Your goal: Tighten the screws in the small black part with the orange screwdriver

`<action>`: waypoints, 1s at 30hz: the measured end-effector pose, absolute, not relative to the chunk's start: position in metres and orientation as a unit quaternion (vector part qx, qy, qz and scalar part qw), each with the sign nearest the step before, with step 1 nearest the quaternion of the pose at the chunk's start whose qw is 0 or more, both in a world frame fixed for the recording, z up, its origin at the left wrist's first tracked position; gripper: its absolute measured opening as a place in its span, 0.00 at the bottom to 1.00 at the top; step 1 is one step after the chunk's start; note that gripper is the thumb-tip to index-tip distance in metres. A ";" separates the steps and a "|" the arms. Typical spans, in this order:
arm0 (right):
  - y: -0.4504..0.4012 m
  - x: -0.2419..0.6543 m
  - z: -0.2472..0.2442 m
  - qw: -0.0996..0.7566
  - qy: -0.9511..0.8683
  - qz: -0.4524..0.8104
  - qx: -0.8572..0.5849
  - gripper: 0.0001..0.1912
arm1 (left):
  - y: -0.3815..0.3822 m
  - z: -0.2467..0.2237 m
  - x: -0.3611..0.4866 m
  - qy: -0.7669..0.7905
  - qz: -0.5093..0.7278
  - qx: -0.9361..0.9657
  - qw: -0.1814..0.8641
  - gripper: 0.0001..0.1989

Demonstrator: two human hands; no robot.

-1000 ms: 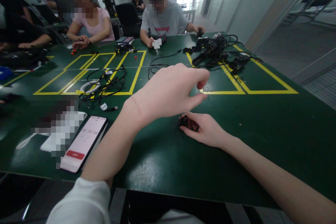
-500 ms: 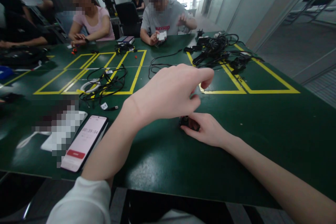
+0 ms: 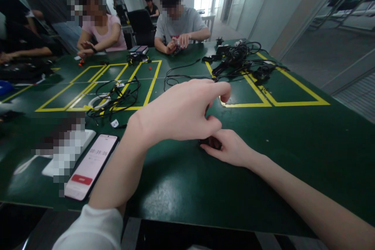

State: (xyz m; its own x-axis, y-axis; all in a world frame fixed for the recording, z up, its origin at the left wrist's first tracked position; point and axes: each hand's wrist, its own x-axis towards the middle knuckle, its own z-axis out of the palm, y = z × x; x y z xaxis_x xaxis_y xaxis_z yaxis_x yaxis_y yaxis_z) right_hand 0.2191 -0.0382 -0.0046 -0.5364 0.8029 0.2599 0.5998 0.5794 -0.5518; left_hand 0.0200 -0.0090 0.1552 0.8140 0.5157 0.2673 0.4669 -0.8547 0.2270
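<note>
My left hand [image 3: 178,111] is raised over the table, back of the hand toward me. Its index finger and thumb are curled with a gap between them; the other fingers are hidden behind the hand. A sliver of something dark shows in that gap, too little to name. Just below and to the right, my right hand [image 3: 231,147] rests low at the tabletop, closed around a small black object [image 3: 203,141]. Most of that object is covered by my fingers and my left hand, so its kind cannot be made out. The left thumb overlaps the right fingertips in view.
On the green table [image 3: 281,187] at left lie a phone [image 3: 90,168] showing a timer and a white item [image 3: 73,152], partly blurred. Beyond are coiled black cables [image 3: 129,95], yellow tape outlines and a cable heap [image 3: 237,58]. People sit across the table.
My left hand has come slightly lower and to the left, covering more of the black object. My right hand stays nearly in place. Across the table, a person has brought both hands together.
</note>
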 end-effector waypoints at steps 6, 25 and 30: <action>-0.038 0.220 -0.004 0.254 -0.865 0.176 -0.395 0.05 | -0.010 0.156 0.021 0.242 0.157 0.954 0.079 0.16; -0.037 0.221 -0.004 0.229 -0.877 0.141 -0.399 0.06 | -0.009 0.156 0.021 0.297 0.138 0.943 0.054 0.10; -0.036 0.220 -0.003 0.226 -0.877 0.144 -0.398 0.05 | -0.009 0.156 0.015 0.278 0.134 0.949 0.068 0.14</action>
